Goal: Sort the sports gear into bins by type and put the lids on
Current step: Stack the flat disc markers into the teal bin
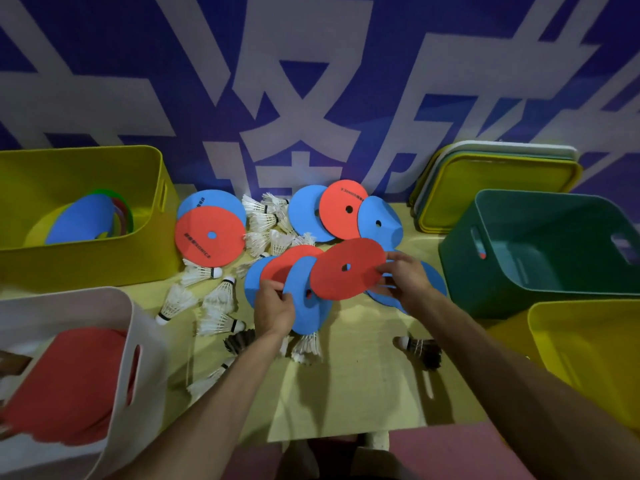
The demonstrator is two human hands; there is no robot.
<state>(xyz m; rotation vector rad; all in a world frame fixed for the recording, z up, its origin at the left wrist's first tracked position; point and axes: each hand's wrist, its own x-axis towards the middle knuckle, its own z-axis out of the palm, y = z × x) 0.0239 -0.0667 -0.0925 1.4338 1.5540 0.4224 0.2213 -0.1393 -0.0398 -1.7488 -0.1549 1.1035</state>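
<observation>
Both hands are at work over the middle of the bench (363, 375). The right hand (407, 277) has its grip clamped on the edge of a red disc (346, 268), lifted and tilted above the heap. The left hand (275, 306) pinches the rim of a blue disc (304, 292) that overlaps the red one's left side, with more red and blue discs fanned out under and behind them.

Further back lie three more overlapping discs (343, 213) (blue, red, blue), and to the left a red disc on top of a blue one (209, 233). White shuttlecocks (263, 223) are scattered between these piles and down toward the near edge; a dark shuttlecock (424, 349) lies alone beside the right forearm.

At far left, the yellow bin (152, 216) holds a blue disc leaning on other coloured pieces. The white bin (138, 327), near left, holds red discs. On the right stands a green bin (460, 265), and nearer, a second yellow bin (554, 341); I can see nothing inside either. A stack of lids (498, 188) leans against the blue wall (311, 81) behind the green bin.
</observation>
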